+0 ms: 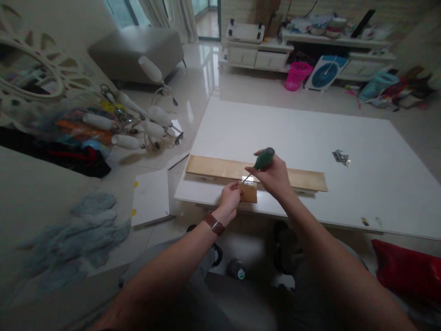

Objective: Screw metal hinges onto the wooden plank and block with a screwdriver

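My right hand (275, 172) is closed round the green handle of a screwdriver (264, 157). The screwdriver's thin shaft slants down to a small metal hinge (247, 180). That hinge lies where a long wooden board (220, 167) meets a small wooden block (248, 193). My left hand (230, 196), with a brown watch strap on its wrist, pinches the left side of the block, its fingertips close to the screwdriver's tip. Whether a screw sits under the tip is too small to make out. Board and block rest on a white tabletop (275, 133).
Several metal hinges (341, 157) lie to the right on the tabletop, and small bits (364, 221) near its front edge. A lamp with several white shades (155, 117) stands on the floor at left. Below are a bottle (236, 269) and a red cushion-like thing (406, 266).
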{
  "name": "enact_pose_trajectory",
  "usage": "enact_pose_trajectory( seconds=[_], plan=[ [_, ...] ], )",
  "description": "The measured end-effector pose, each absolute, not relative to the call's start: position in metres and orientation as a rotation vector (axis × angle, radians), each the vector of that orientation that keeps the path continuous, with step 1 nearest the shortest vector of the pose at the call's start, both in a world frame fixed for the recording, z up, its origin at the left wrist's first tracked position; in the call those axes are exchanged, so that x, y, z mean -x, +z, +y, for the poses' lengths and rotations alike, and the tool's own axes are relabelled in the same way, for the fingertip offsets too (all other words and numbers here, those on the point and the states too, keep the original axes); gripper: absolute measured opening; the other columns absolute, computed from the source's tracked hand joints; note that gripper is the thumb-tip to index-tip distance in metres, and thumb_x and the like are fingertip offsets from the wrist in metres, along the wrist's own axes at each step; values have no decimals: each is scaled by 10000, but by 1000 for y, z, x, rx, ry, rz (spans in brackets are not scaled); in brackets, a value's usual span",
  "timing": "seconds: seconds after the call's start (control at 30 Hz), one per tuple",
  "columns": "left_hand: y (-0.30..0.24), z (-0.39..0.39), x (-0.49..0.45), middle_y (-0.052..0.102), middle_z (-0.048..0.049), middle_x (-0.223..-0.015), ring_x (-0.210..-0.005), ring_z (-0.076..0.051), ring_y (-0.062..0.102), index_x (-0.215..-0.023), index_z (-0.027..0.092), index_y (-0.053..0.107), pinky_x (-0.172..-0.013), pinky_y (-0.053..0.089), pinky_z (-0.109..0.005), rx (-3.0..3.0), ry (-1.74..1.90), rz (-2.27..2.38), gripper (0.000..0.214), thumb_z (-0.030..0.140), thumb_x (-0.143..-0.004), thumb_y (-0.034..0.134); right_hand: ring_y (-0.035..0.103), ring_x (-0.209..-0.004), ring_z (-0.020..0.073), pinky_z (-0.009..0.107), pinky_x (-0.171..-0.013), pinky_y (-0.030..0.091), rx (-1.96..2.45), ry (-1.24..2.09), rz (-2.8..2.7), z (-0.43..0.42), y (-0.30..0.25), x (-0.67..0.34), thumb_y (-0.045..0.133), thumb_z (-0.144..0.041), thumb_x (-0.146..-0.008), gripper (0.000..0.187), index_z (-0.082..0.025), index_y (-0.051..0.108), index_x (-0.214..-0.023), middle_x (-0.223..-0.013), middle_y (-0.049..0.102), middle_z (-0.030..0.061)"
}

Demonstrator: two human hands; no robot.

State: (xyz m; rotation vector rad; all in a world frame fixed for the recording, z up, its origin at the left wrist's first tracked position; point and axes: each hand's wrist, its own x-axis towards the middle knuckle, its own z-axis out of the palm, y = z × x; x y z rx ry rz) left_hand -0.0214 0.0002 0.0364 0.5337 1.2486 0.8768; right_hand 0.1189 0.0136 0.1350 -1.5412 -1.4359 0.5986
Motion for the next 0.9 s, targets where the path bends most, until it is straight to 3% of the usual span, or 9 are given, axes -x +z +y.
enact_pose_trajectory(
  seconds=[0.07,0.27,0.43,0.53,0.7,0.9],
  plan=[
    [36,0,21,762,-102,-976,-926,-225,697,-984,182,713,-789,519,-325,-526,866,1247,375,59,-629,722,543,-620,139,341,-630,484,1549,589,-1434,13,135,-120,824,-379,-732,363,-205,688,-1021,-768,685,-5],
    [37,1,22,759,-124,-1034,-960,-230,713,-1022,147,689,-773,533,-297,-494,827,1172,444,16,-598,680,675,-775,192,350,-656,531,1432,879,-1311,8,132,-128,815,-402,-757,450,-199,673,-1133,-1065,800,104],
    [39,3,22,753,-135,-1071,-969,-237,713,-1046,142,669,-757,534,-300,-477,808,1224,516,-18,-558,615,678,-760,185,333,-623,506,1389,984,-1303,9,135,-129,792,-341,-735,476,-214,653,-1172,-1117,793,109],
    [39,3,21,740,-136,-1064,-923,-227,698,-1088,142,652,-726,522,-297,-481,785,1280,549,-15,-564,619,658,-693,166,330,-597,497,1369,1003,-1338,10,135,-127,797,-377,-761,428,-229,653,-1136,-1049,771,73],
    [36,3,20,731,-121,-1049,-913,-229,692,-1073,159,632,-742,524,-313,-480,809,1253,527,9,-568,615,550,-661,151,337,-641,470,1465,714,-1408,9,130,-121,871,-361,-719,389,-230,675,-1028,-767,639,-18],
    [41,4,18,679,-52,-901,-795,-169,629,-1043,167,623,-698,465,-270,-481,793,1301,519,3,-554,564,639,-749,171,332,-668,489,1417,843,-1366,9,131,-121,776,-278,-730,407,-210,666,-1115,-988,762,57]
  ],
)
